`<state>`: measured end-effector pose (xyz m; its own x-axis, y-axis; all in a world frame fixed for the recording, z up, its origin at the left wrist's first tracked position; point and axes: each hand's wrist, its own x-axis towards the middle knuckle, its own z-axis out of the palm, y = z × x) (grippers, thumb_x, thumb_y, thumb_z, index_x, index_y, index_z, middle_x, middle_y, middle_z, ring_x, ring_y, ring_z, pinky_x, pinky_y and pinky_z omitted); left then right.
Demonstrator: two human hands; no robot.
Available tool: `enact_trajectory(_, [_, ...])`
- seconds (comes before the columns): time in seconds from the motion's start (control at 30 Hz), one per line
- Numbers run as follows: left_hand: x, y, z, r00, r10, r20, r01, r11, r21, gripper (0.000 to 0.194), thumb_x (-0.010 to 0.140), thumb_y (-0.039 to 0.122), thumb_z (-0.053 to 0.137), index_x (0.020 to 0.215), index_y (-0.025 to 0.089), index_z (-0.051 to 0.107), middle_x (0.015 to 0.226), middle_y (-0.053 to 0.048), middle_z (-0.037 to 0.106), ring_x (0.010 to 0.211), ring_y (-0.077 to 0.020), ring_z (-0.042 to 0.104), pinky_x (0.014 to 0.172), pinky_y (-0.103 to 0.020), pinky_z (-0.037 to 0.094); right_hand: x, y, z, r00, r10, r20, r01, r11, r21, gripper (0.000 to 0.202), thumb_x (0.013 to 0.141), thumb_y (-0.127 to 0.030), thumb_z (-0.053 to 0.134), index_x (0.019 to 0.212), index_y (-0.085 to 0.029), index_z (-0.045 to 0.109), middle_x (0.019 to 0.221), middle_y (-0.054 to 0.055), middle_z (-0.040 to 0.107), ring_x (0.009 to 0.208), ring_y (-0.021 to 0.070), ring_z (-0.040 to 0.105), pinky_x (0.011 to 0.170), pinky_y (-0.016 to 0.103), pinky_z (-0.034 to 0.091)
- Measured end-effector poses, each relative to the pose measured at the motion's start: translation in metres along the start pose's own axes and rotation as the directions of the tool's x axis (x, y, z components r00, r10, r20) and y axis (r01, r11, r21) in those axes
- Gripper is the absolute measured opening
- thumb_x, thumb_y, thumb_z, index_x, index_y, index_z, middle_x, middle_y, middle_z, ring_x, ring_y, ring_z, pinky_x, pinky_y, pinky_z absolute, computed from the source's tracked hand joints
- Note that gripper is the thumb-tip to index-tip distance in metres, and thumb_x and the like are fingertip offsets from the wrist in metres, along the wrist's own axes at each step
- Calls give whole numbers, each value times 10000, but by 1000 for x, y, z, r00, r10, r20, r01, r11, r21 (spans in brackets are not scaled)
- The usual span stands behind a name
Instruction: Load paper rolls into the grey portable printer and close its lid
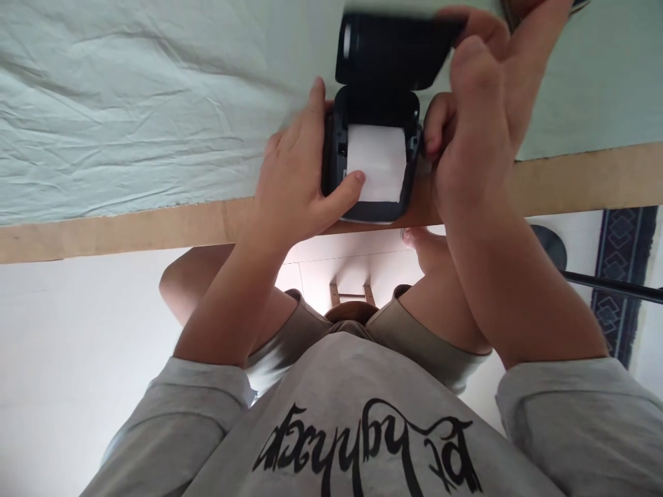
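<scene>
Your left hand [295,176] comes in from the lower left with its forearm angled up and away from you, the back of the hand facing you. Its fingers are open and extended along the left side of the portable receipt printer [380,212], and the thumb reaches across the near left part, its tip on the white paper [380,155]. Your right hand [469,152] is on the other side, its forearm rising from the lower right. You have some fingers curled at or just beside the printer's right edge, but whether they grip it cannot be told. Another limb [536,59] slants in from the top right and overlaps your right hand; blurred fingers meet the lid's far right corner, and whose they are is unclear.

The printer is black and lies at the near edge of the table, over the bare wooden border [580,181] beside the pale green cloth [155,103]. Its lid [391,52] stands raised at the far end, slightly blurred. The compartment is open toward you, with the white paper inside, its near edge fairly straight. Your knees are below, on either side of a wooden stool [352,310].
</scene>
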<state>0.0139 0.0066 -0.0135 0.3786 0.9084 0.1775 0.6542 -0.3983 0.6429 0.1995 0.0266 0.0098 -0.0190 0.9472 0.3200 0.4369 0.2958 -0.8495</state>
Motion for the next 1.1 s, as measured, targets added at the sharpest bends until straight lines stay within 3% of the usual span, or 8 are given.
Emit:
enact_trajectory(0.07, [0, 4, -2, 1000, -17, 0, 17, 999, -28, 803, 908, 539, 531, 1578, 227, 218, 1490, -89, 523, 1365, -328, 511, 1125, -495, 420, -2, 2, 0, 983, -21, -181, 45, 990, 130, 191, 921, -337, 327, 1070, -237, 391, 1130, 98, 472, 923, 165, 578, 722, 346, 546])
enact_trajectory(0.1, [0, 6, -3, 1000, -26, -2, 26, 999, -39, 795, 901, 511, 535, 1581, 255, 211, 1486, -75, 528, 1360, -318, 521, 1117, -485, 432, -2, 3, 0, 974, -6, -225, 46, 984, 174, 130, 917, -360, 367, 950, -247, 423, 941, 60, 487, 740, 150, 524, 636, 331, 497])
enact_trajectory(0.17, [-1, 9, -5, 1000, -28, -3, 27, 998, -54, 764, 896, 470, 529, 1576, 303, 225, 1471, -49, 543, 1347, -300, 535, 1103, -467, 447, -2, 5, 1, 973, 30, -229, 23, 974, 224, 189, 919, -377, 417, 770, -265, 385, 683, -10, 365, 541, 126, 331, 541, 318, 365])
enact_trajectory(0.23, [-1, 11, -6, 1000, -2, 4, 2, 998, -61, 714, 913, 467, 507, 1566, 318, 259, 1488, -31, 526, 1353, -296, 526, 1101, -459, 445, -1, 7, 2, 976, 22, -215, 28, 973, 230, 295, 896, -359, 468, 674, -271, 296, 582, -45, 237, 500, 116, 204, 524, 322, 267])
enact_trajectory(0.43, [-2, 3, -4, 996, 79, 40, -78, 996, -44, 621, 960, 548, 480, 1504, 262, 391, 1517, -55, 459, 1385, -335, 452, 1151, -503, 350, -1, 9, -10, 998, 55, -6, -55, 997, 48, 405, 781, -241, 626, 550, -233, 294, 555, -44, 291, 560, 91, 207, 558, 298, 243])
enact_trajectory(0.63, [-2, 2, -2, 996, 85, 25, -84, 995, -49, 628, 947, 563, 498, 1488, 258, 405, 1486, -66, 472, 1350, -333, 470, 1126, -500, 366, 0, 15, -22, 987, 37, 157, -34, 999, -23, 510, 742, -352, 783, 551, -223, 328, 537, -65, 311, 536, 85, 212, 562, 302, 263])
enact_trajectory(0.87, [1, -6, 3, 993, 116, 11, -115, 992, -52, 631, 954, 641, 457, 1462, 270, 413, 1464, -39, 491, 1354, -312, 431, 1121, -502, 365, 5, 6, -27, 956, 115, 271, -96, 992, -84, 562, 766, -162, 771, 521, -223, 269, 508, -82, 242, 519, 75, 182, 534, 285, 249])
enact_trajectory(1.1, [2, -15, 8, 986, 167, -6, -167, 986, -2, 645, 973, 696, 351, 1476, 295, 387, 1485, 1, 475, 1353, -290, 423, 1124, -486, 369, 5, 10, -31, 933, 114, 341, -70, 988, -138, 587, 800, -360, 755, 547, -220, 244, 506, -59, 231, 539, 95, 271, 535, 281, 291])
